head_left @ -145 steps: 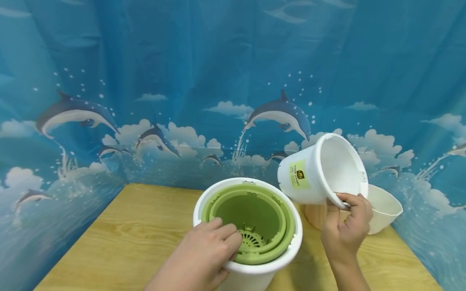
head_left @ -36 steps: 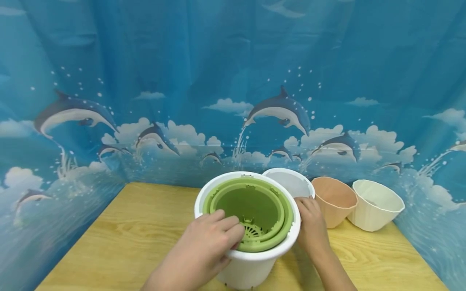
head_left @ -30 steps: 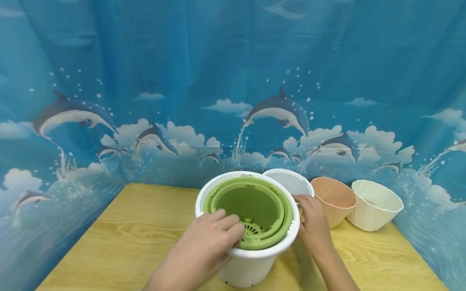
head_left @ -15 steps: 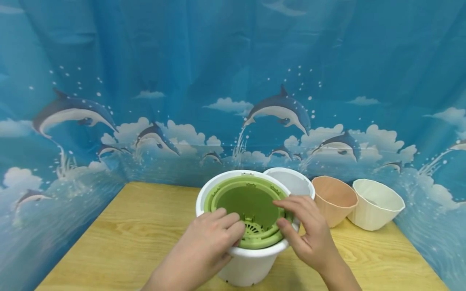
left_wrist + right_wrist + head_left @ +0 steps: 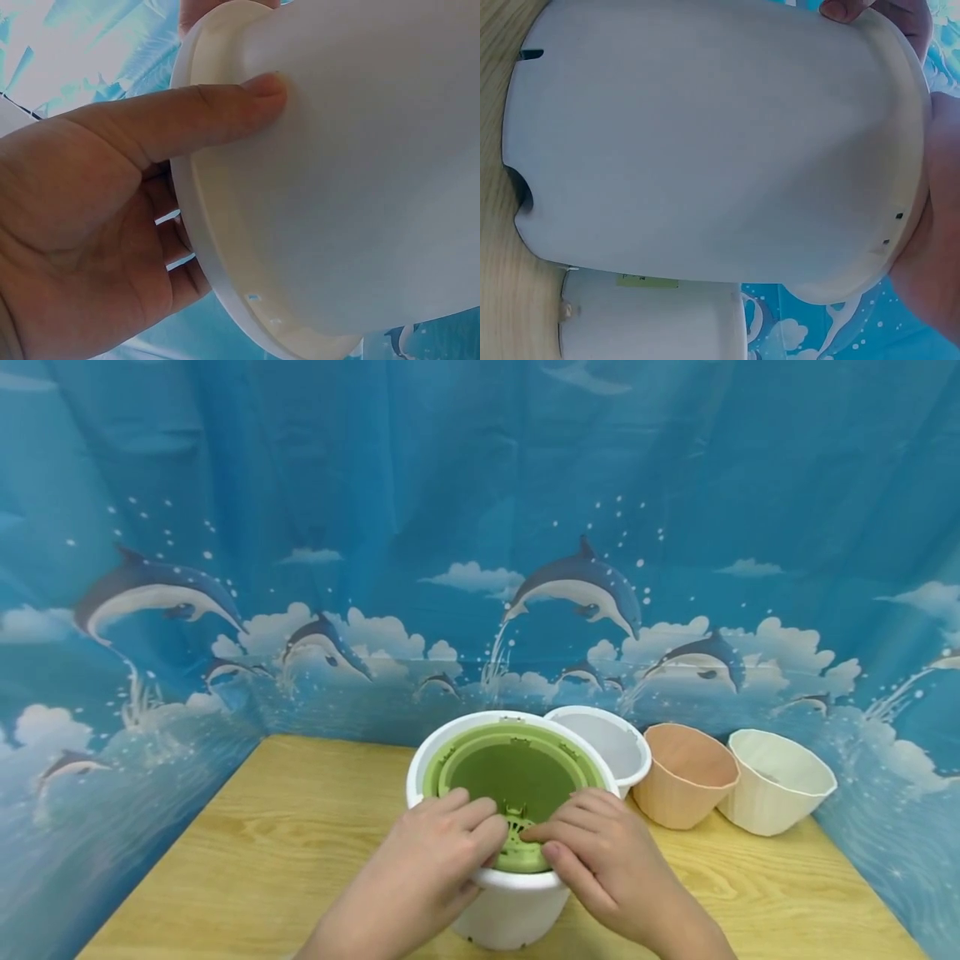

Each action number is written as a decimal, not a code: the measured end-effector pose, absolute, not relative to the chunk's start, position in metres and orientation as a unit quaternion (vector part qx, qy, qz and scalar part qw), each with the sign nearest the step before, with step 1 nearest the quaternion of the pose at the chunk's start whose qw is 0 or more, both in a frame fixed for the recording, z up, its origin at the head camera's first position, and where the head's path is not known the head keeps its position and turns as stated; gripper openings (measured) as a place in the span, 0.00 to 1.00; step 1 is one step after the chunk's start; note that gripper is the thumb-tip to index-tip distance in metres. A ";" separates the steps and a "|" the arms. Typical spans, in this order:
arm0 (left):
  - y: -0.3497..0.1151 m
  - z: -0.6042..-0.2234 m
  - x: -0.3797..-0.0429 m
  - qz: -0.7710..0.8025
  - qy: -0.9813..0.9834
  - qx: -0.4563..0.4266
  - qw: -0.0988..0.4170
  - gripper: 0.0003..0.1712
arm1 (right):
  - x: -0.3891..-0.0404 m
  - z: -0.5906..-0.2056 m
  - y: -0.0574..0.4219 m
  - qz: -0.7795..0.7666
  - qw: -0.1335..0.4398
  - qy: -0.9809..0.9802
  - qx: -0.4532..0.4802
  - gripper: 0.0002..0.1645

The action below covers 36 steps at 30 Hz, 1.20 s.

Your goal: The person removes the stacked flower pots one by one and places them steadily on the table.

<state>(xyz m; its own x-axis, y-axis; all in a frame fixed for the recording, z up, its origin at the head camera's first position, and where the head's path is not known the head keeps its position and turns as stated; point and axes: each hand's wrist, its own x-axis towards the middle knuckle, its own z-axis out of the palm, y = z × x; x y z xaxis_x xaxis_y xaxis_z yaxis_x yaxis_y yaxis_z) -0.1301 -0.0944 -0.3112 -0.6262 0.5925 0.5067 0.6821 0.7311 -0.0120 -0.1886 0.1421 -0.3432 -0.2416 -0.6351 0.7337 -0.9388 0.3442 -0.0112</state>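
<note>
A large white flower pot (image 5: 510,914) stands upright near the table's front, with two green flower pots (image 5: 517,764) nested inside it. My left hand (image 5: 420,864) grips the white rim at the near left; in the left wrist view its thumb (image 5: 262,94) presses the outer wall, and its fingers curl over the rim. At the near right, my right hand (image 5: 615,860) grips the inner green rim, index finger down inside by the slotted base (image 5: 517,831) and thumb at the near edge. Its other fingertips are hidden. The right wrist view shows mainly the white pot's outer wall.
Behind to the right stands a smaller white pot (image 5: 633,760). Beside it are an orange pot (image 5: 678,806) and a cream pot (image 5: 772,802), in a row. The wooden table (image 5: 285,835) meets a blue dolphin-print curtain (image 5: 375,527) at the back and sides.
The smaller white pot went from my right hand to the table, left of the orange pot. That hand then moved left, onto the green pots. My left hand stayed on the rim.
</note>
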 end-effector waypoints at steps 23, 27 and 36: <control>-0.095 -0.311 -0.131 -0.097 -0.897 -0.361 0.236 0.09 | -0.188 -0.342 0.141 0.301 0.305 -0.756 0.496 0.10; -0.095 -0.311 -0.131 -0.096 -0.898 -0.358 0.235 0.09 | -0.188 -0.342 0.140 0.310 0.302 -0.751 0.498 0.11; -0.094 -0.314 -0.131 -0.101 -0.898 -0.357 0.237 0.12 | -0.185 -0.341 0.141 0.321 0.286 -0.765 0.480 0.14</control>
<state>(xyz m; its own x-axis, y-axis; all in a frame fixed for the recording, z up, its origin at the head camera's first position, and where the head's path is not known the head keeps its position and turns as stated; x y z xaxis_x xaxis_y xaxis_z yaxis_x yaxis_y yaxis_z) -0.1309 -0.0941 -0.3135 -0.6330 0.5935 0.4971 0.6889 0.7247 0.0120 -0.1851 0.1405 -0.3414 -0.3752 -0.5500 0.7461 -0.9178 0.3332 -0.2160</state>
